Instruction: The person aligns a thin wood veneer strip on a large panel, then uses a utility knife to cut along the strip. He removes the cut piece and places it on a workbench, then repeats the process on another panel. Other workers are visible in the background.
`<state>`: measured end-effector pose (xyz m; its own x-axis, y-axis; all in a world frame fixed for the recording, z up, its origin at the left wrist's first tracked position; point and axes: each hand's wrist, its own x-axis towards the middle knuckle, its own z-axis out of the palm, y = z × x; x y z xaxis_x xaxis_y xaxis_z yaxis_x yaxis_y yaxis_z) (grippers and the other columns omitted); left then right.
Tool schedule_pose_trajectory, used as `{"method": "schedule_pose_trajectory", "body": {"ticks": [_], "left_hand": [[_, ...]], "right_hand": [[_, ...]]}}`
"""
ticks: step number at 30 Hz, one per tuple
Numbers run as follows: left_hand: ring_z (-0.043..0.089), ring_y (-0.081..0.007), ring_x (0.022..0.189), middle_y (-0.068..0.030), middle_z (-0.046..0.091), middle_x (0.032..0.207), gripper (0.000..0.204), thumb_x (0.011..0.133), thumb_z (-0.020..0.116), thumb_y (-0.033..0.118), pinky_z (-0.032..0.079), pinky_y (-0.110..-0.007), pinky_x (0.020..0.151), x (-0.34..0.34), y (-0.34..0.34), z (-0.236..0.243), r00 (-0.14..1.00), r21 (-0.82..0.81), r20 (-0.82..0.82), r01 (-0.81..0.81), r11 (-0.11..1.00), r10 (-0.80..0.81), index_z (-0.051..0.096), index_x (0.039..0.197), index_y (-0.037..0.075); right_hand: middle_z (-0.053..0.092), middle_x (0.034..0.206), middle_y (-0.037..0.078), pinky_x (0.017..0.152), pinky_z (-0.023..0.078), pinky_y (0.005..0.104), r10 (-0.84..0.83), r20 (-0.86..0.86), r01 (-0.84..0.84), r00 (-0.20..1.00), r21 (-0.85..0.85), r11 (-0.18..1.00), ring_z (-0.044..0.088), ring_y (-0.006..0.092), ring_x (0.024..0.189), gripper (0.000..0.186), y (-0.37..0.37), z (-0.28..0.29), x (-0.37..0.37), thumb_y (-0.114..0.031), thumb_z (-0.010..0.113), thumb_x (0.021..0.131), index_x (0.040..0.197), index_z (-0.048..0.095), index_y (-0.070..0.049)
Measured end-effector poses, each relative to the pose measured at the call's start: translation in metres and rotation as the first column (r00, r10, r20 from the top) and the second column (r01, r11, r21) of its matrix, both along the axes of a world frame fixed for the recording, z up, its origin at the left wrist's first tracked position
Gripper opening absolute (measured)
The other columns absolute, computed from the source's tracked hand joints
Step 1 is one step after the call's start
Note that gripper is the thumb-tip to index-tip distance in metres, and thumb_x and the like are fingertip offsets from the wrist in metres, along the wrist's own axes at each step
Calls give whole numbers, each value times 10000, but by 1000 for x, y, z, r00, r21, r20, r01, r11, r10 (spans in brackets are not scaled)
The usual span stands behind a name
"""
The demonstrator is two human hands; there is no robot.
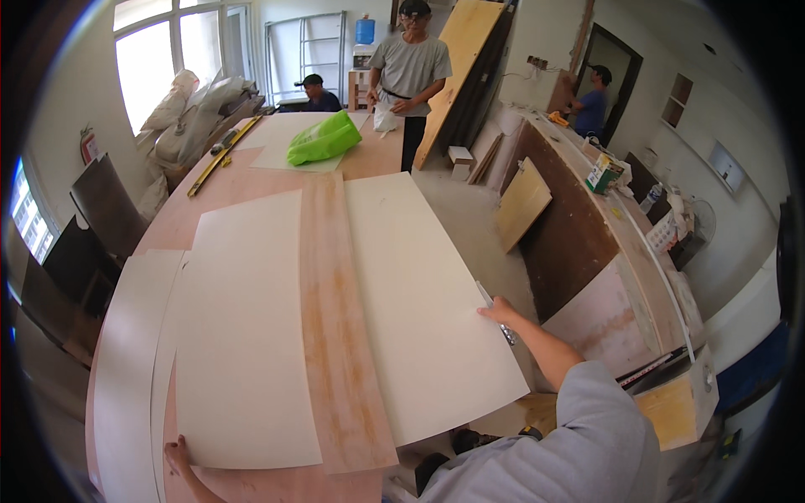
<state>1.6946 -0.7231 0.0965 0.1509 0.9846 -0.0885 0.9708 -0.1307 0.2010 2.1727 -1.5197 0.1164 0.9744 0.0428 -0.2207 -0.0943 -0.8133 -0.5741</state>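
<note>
A large off-white sheet [243, 335] lies across the pinkish wooden work table, its right part [428, 310] reaching past the table's side. Lengthwise over its middle rests a long, narrow plywood strip [340, 318] with brownish stains. My left hand [178, 457] is at the sheet's near left corner, fingers closed on its edge. By the right edge of the sheet, my right hand [501, 313] is closed around a slim silvery tool [508, 334] that looks like a utility knife; its thin end points away from me. The palm side of both hands is hidden.
More pale sheets [126, 360] lie at left. Farther along the table are a yellow spirit level [220, 159] and a green bag [325, 139]. A person [411, 67] stands at the far end. A cluttered counter [604, 201] runs along the right.
</note>
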Motion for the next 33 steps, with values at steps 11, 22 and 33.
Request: {"method": "schedule_pose_trajectory", "body": {"ticks": [11, 22, 33], "left_hand": [[555, -355, 771, -244, 586, 832, 465, 712, 727, 327, 443, -448, 716, -44, 6, 66, 967, 114, 126, 206, 972, -219, 577, 824, -100], [527, -386, 602, -245, 565, 644, 414, 688, 708, 317, 424, -445, 609, -26, -156, 187, 989, 164, 68, 121, 979, -134, 587, 665, -78], [577, -377, 808, -239, 603, 844, 398, 709, 705, 321, 448, -432, 749, -87, -319, 214, 984, 337, -53, -146, 930, 173, 620, 751, -66]], "right_hand": [[640, 911, 213, 745, 495, 362, 36, -107, -37, 994, -9, 999, 633, 300, 842, 484, 32, 33, -3, -310, 736, 679, 967, 609, 59], [625, 807, 81, 614, 473, 293, 136, -99, -89, 986, 378, 921, 582, 151, 681, 303, -23, 12, 41, -123, 695, 758, 954, 576, 75], [622, 815, 124, 660, 472, 315, 384, 19, -356, 923, 417, 836, 594, 207, 727, 326, 24, 16, 124, -152, 679, 763, 974, 571, 73]]}}
